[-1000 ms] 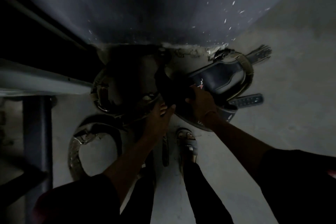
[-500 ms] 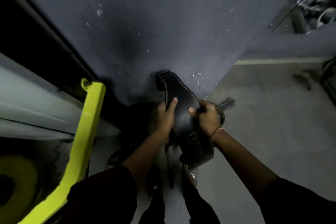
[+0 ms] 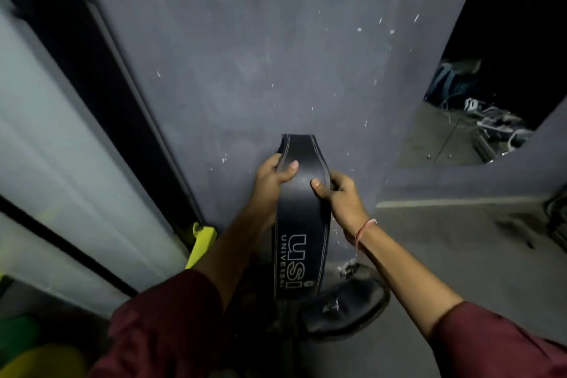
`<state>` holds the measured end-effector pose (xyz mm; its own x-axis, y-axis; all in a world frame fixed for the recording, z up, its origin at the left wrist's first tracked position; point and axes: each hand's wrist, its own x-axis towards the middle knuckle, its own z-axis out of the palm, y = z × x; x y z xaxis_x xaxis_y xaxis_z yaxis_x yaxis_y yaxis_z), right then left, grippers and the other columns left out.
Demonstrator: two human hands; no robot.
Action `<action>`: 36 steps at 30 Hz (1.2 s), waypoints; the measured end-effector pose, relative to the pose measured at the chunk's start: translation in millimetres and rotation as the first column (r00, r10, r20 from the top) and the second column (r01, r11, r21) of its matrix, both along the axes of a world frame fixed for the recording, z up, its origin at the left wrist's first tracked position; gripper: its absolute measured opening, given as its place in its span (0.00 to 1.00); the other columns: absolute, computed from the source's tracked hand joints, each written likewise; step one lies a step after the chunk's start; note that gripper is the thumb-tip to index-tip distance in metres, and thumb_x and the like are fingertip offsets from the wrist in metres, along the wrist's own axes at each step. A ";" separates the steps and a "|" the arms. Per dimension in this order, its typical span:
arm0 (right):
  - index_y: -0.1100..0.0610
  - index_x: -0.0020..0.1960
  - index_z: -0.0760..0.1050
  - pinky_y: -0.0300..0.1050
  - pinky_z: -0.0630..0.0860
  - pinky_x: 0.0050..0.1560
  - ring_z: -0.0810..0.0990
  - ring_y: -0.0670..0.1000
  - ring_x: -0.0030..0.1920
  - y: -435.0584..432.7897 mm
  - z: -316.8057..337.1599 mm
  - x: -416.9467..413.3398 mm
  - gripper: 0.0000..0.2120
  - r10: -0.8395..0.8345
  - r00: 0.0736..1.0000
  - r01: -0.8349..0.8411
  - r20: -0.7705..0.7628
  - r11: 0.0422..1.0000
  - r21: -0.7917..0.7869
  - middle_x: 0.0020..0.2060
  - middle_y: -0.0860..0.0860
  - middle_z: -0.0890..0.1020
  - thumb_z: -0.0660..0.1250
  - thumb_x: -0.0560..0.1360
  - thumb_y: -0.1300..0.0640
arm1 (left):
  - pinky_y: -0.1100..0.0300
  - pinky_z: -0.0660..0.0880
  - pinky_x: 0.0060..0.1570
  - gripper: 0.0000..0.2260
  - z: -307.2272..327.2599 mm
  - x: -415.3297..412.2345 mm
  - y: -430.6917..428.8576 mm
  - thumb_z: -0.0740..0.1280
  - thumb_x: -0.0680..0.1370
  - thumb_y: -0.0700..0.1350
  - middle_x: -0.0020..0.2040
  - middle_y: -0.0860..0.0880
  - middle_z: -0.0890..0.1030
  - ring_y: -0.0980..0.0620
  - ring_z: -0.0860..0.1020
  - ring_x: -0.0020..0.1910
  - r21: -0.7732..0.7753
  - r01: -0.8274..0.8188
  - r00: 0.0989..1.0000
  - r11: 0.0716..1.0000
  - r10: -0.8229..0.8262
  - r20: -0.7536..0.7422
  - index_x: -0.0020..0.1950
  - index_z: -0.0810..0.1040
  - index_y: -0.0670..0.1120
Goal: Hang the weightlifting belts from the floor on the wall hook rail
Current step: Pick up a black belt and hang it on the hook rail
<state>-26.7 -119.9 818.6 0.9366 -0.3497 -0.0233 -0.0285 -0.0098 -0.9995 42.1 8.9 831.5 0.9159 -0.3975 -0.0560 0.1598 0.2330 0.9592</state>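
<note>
I get a dim, bluish picture with little contrast. The brightest part is the pale panel (image 3: pixel 46 132) on the left, smeared by motion blur. The grey wall (image 3: pixel 245 55) reads evenly lit, its white flecks stretched into short streaks. The belt (image 3: pixel 302 218) shows a soft sheen (its white lettering is legible). Bottom corners fall into heavy shadow, and the wide lens bends straight lines toward the edges.
</note>
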 end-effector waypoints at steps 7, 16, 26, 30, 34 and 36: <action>0.58 0.41 0.75 0.42 0.74 0.41 0.77 0.43 0.36 -0.1 56.0 -6.7 0.09 -0.007 0.976 0.011 0.216 1.000 -0.020 0.32 0.44 0.80 0.62 0.80 0.64 | 0.57 0.82 0.44 0.13 69.9 -19.1 -2.3 0.63 0.81 0.38 0.51 0.38 0.83 0.46 0.84 0.44 -0.006 0.015 0.997 1.000 -0.014 0.077 0.64 0.76 0.34; 0.63 0.64 0.74 0.47 0.82 0.55 0.84 0.51 0.52 8.6 132.4 -11.3 0.17 0.157 0.920 -0.171 0.358 0.985 0.008 0.55 0.56 0.83 0.69 0.75 0.67 | 0.54 0.79 0.47 0.05 159.8 -11.3 -2.5 0.64 0.80 0.36 0.40 0.46 0.84 0.49 0.82 0.40 -0.167 -0.131 0.946 0.977 0.174 0.275 0.49 0.80 0.41; 0.57 0.56 0.79 0.50 0.79 0.60 0.83 0.57 0.57 33.5 46.2 -24.7 0.10 0.079 0.973 -0.088 0.219 0.996 0.033 0.53 0.54 0.85 0.68 0.77 0.65 | 0.59 0.79 0.41 0.09 250.1 9.2 25.9 0.64 0.78 0.33 0.35 0.50 0.84 0.54 0.81 0.35 -0.237 -0.128 0.883 0.963 0.219 0.415 0.44 0.81 0.44; 0.56 0.58 0.77 0.43 0.81 0.54 0.84 0.49 0.53 37.7 131.7 5.2 0.10 0.082 0.919 -0.092 0.386 0.996 0.007 0.51 0.50 0.85 0.65 0.79 0.64 | 0.54 0.78 0.49 0.07 267.9 7.6 22.5 0.65 0.78 0.33 0.41 0.44 0.84 0.47 0.81 0.41 -0.249 -0.089 0.877 0.964 0.194 0.440 0.51 0.81 0.40; 0.57 0.62 0.76 0.44 0.80 0.57 0.83 0.50 0.58 38.4 102.3 -4.0 0.13 0.105 0.918 -0.116 0.383 0.993 0.004 0.55 0.51 0.85 0.66 0.78 0.64 | 0.53 0.78 0.49 0.06 279.6 7.8 25.1 0.66 0.77 0.34 0.42 0.43 0.84 0.46 0.81 0.42 -0.256 -0.070 0.864 0.964 0.187 0.468 0.48 0.82 0.39; 0.55 0.61 0.77 0.48 0.78 0.62 0.81 0.55 0.62 34.7 52.4 -15.0 0.14 0.142 0.955 -0.142 0.262 0.990 -0.020 0.57 0.53 0.84 0.67 0.77 0.66 | 0.52 0.78 0.50 0.06 280.5 7.7 25.5 0.66 0.77 0.35 0.44 0.41 0.83 0.45 0.81 0.44 -0.250 -0.067 0.862 0.966 0.182 0.473 0.48 0.82 0.39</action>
